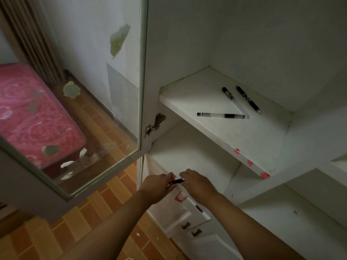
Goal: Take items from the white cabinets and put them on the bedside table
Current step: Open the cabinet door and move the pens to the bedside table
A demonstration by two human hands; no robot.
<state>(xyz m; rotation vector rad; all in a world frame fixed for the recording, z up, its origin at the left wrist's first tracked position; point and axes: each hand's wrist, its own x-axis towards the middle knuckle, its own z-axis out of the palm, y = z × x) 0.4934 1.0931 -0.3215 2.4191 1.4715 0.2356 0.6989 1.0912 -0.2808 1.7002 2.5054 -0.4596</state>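
Both hands met at the front edge of the lower shelf (pixel 197 156) of the white cabinet. The left hand (pixel 156 185) and right hand (pixel 197 182) each seemed to pinch one small black pen (pixel 176 181). Three more pens (pixel 221 115) lay on the upper shelf (pixel 187 102).

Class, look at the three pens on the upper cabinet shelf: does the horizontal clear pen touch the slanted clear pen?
Touching. In the head view, the horizontal clear pen's right tip meets the lower end of the slanted clear pen on the shelf, with no gap visible.
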